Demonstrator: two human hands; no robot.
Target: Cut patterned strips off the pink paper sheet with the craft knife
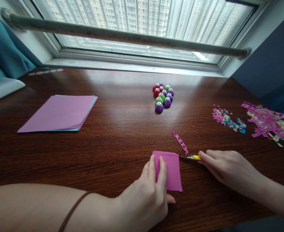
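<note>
My left hand point(149, 190) lies on a small pink paper piece point(173, 175), its fingers stretched out over the left part and its thumb by the lower edge. A thin line runs across the sheet near its top edge. To the right, my right hand point(229, 166) is closed around a yellow craft knife point(196, 157). The knife's tip points left, close to the upper right corner of the paper; I cannot tell if they touch. Just above that corner lies a narrow pink strip point(180, 141) with star-shaped holes.
Several red, green and purple craft punches point(163, 96) stand farther back. Pink and blue sheets point(59, 112) are stacked at left. At right lie tiny paper confetti point(226, 119) and a pile of punched strips point(267, 120). A metal rail point(132, 37) crosses the window.
</note>
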